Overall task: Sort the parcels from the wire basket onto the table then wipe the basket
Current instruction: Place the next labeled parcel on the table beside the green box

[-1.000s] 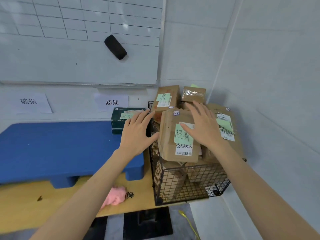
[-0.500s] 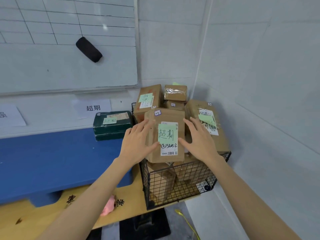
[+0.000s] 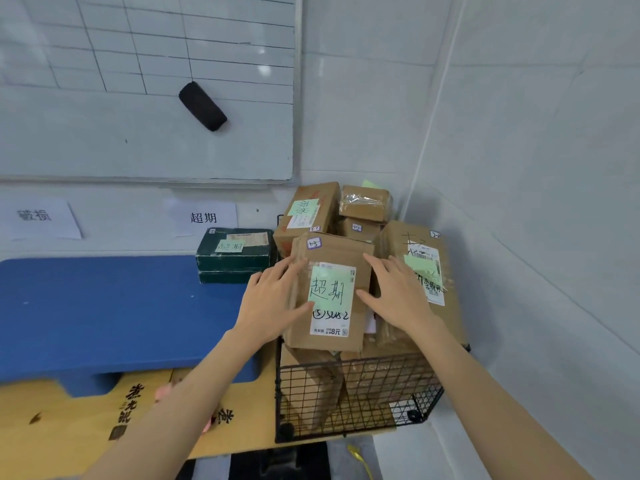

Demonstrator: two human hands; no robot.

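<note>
Head cam: top parcel (image 3: 330,292) (brown carton, green slip reading 超期) lies on the heap in the wire basket (image 3: 353,386), leaning back on the cartons behind. Can't tell if it's lifted clear yet.

L hand (image 3: 273,303) is flat against its left edge and R hand (image 3: 398,299) against its right edge. Fingers of both are straight, thumbs laid on the front face. They press the parcel between them, not curled round it.

Basket sits at the right end of the table (image 3: 69,427), in the wall corner, piled above its rim. Blue platform (image 3: 104,306) is on the table to the left. A dark green box (image 3: 235,261) w/ a like slip stands on it, below wall sign (image 3: 203,217) 超期. 2nd sign (image 3: 38,216) further left is blurred. Pink cloth (image 3: 162,393) is mostly hidden behind the L forearm.

Step (my read): sort phase, early, w/ pick of the top parcel in hand.

Next move needs:
- a firm squeeze, then a straight lift so neighbours don't topple
- carry left and set beside the green box

Wipe is far off.
</note>
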